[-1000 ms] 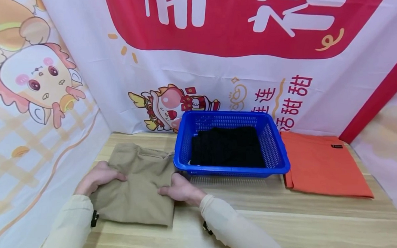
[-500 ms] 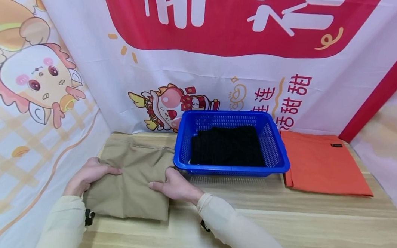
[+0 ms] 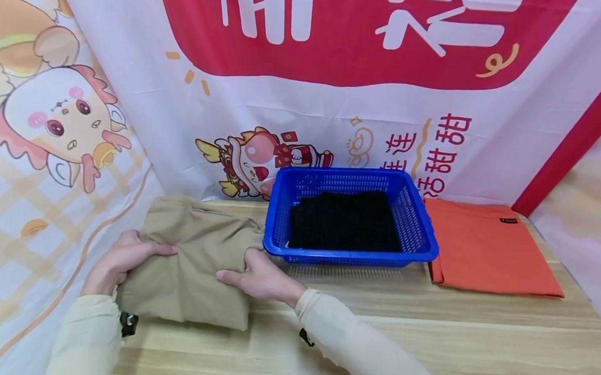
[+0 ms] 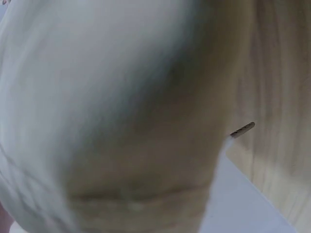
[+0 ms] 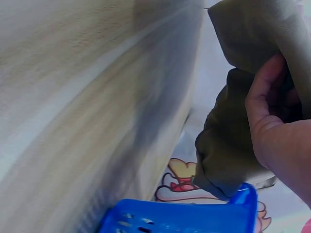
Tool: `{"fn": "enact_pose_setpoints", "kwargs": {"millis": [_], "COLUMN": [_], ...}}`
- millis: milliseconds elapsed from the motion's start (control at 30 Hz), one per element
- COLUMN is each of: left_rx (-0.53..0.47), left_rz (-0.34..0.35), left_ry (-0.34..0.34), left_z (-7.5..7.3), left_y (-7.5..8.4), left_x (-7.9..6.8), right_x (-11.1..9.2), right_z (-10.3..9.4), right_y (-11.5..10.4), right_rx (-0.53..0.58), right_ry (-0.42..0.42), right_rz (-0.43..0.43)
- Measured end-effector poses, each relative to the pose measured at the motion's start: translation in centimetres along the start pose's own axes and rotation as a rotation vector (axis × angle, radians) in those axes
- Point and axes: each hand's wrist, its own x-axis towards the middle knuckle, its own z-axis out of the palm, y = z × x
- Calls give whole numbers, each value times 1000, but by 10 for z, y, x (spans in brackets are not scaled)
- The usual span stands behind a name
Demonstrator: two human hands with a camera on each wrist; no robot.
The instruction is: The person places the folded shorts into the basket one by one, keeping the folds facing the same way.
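Folded khaki pants point(image 3: 193, 278) hang between both hands at the left of the table, close over the wood. My left hand point(image 3: 123, 256) grips their left side, thumb on top and the other fingers hidden underneath. On the opposite side, my right hand point(image 3: 261, 277) pinches the edge, its thumb lying across the cloth. In the right wrist view, the fingers of the right hand point(image 5: 272, 138) reach into the folds of the pants point(image 5: 228, 131). Blurred khaki cloth fills much of the left wrist view, beside a small cord tip point(image 4: 243, 129).
A blue perforated basket point(image 3: 350, 257) stands just right of the pants, with folded black cloth point(image 3: 343, 222) inside. Beyond it lies a folded orange garment point(image 3: 492, 251). Printed fabric walls point(image 3: 214, 96) border the wooden table point(image 3: 441, 350) at the back and sides.
Both hands have drawn the pants left and slightly toward the back, lifting their front edge from the table. The basket and orange garment stay in place.
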Motion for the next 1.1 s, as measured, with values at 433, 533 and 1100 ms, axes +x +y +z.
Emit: {"fn": "enact_pose_setpoints", "kwargs": {"millis": [433,533,1100], "left_rx": [-109,-119,-115], "left_rz": [58,71,198], "left_ry": [30,37,145], "left_z": [-3,-4,6], "left_y": [22,30,76], "left_x": [-8,-10,-24], "right_x": [-4,-7,-33], "right_z": [-13,-18,-53], "right_y": [-21,-24,-29], "right_rx": [65,80,144], "right_ry": [1,-1,28], "right_rz": [-41,-64,-134]}}
